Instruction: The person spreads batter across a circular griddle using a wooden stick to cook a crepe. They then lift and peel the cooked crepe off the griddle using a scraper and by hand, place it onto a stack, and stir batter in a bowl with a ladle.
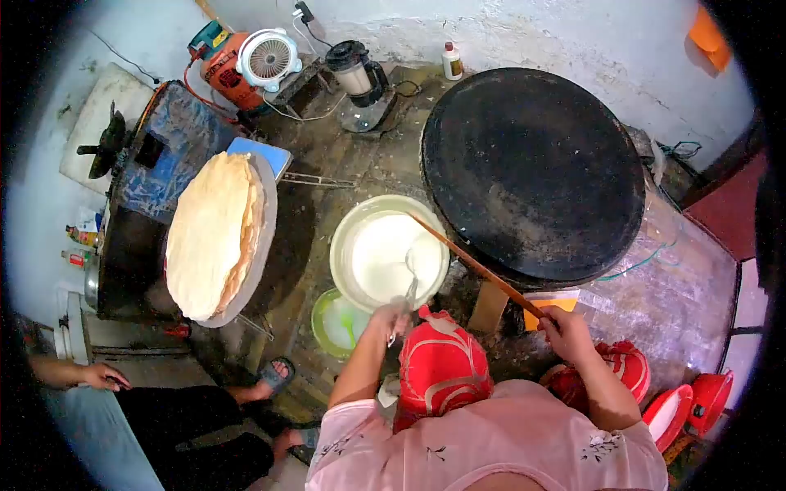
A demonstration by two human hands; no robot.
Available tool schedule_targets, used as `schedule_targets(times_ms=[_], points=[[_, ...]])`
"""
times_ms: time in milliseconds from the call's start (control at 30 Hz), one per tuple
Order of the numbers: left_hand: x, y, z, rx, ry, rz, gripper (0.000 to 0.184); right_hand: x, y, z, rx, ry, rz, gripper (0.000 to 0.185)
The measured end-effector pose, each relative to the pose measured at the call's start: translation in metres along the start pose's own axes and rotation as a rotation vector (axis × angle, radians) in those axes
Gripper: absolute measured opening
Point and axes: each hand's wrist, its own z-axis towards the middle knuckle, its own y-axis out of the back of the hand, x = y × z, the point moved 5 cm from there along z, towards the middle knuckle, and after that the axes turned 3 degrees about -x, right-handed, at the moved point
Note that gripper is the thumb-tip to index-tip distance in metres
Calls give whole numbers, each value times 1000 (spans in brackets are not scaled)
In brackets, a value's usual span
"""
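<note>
My left hand (391, 317) is closed around the handle of a metal ladle (412, 282), whose bowl end dips into white batter (383, 255) in a pale round tub (340, 237). In my right hand (565, 331) is a long, thin wooden spreader (479, 268). It slants from my fist up to the tub's rim, its far tip over or against the batter; which of these I cannot tell. A large round black griddle (532, 168) lies beyond the spreader, its dark surface bare. A green basin (322, 327) stands beside the tub, partly under it in view.
On the left, thin round pancakes (209, 237) are stacked on a round board (266, 221). A blender (356, 78), a fan (268, 57) and a gas cylinder (223, 74) stand at the back. Another person (188, 425) sits at lower left. Red basins (671, 416) are at lower right.
</note>
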Motion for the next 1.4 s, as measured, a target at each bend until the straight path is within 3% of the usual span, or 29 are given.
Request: schedule_targets(times_ms=[100,267,367,400,500,633,733,833,967,1033,1100,1200,1233,1300,1400], points=[[7,7,-23,238,13,-264,20,-4,0,-1,-80,200,-47,19],[6,34,-85,150,-142,-212,30,-12,1,-4,-38,73,133,19],[-5,36,-139,105,-255,-183,32,-1,4,-7,-113,204,186,18],[-8,38,-154,64,-305,-161,32,4,8,-12,-72,59,323,20],[-17,43,-188,52,-380,-162,31,-19,7,-13,11,-89,363,19],[-32,25,-226,105,-496,-184,34,-21,11,-20,32,-79,434,18],[-36,19,-211,168,-522,-228,34,-6,18,-28,-19,-85,522,18],[-31,6,-166,184,-494,-278,20,-71,6,-26,-38,-48,400,18],[0,10,-61,231,-264,-409,12,-46,10,-36,11,-182,451,18],[15,17,-30,182,-96,-417,14,-48,6,-35,-25,-151,312,17],[28,34,-12,40,-128,-254,12,-54,5,-33,-70,-53,219,15],[33,39,-47,102,-86,-388,10,-49,4,-33,-57,-79,243,19],[28,38,-68,8,-96,-420,9,-50,4,-32,-44,-92,216,22],[18,41,-98,86,-185,-356,10,-47,6,-28,-27,-100,192,25],[-5,36,-151,73,-265,-358,24,-31,9,-20,9,-144,246,31]])
